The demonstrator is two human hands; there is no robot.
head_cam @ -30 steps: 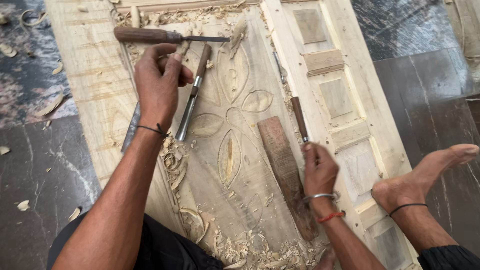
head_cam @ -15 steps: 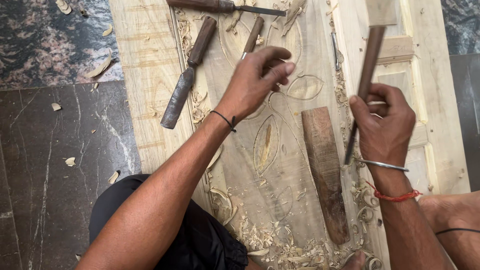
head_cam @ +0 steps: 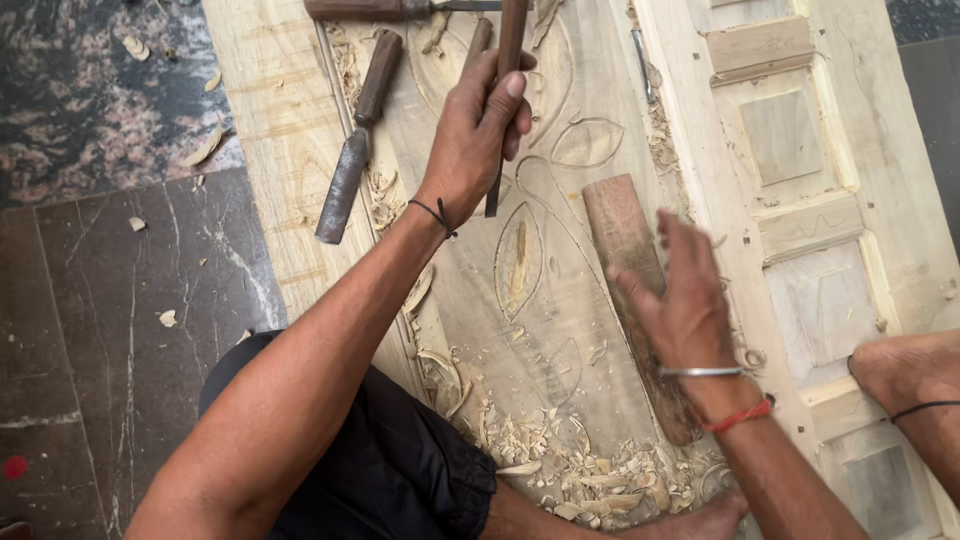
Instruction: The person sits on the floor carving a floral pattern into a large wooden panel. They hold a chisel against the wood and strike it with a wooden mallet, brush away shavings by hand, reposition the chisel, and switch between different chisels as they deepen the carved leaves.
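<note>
1. Left hand point(head_cam: 478, 135) has its grip clamped around a chisel point(head_cam: 505, 90), blade tip down on the carved wooden panel point(head_cam: 560, 290).
2. Right hand point(head_cam: 680, 300), blurred, fingers spread apart, hovers over the wooden mallet point(head_cam: 615, 225) lying just right of the chisel.

Pale, matt raw-wood door panel point(head_cam: 800, 150); rough curled wood shavings point(head_cam: 560, 470).

Pale wooden panel point(head_cam: 600, 330) carved with leaf patterns; dark marbled floor point(head_cam: 110, 300).
</note>
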